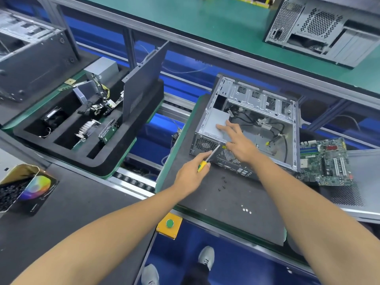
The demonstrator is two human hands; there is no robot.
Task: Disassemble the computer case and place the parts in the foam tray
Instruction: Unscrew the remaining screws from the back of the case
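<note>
Dark grey matted tabletop is carrying the open silver sheet-metal computer case, lying on its side, interior facing up. Black foam tray is sitting well apart to the left on a green-edged pallet, holding a finned heatsink, a fan and a cable bundle in separate compartments; a dark grey side panel is standing upright at its right edge. Green motherboard is lying just beside the case, to its right. Right hand is resting flat, fingers straight, on the grey power supply box inside the case. Left hand is gripping the yellow-handled screwdriver, tip touching the case's rear corner. Small black screws are lying loose near the case.
</note>
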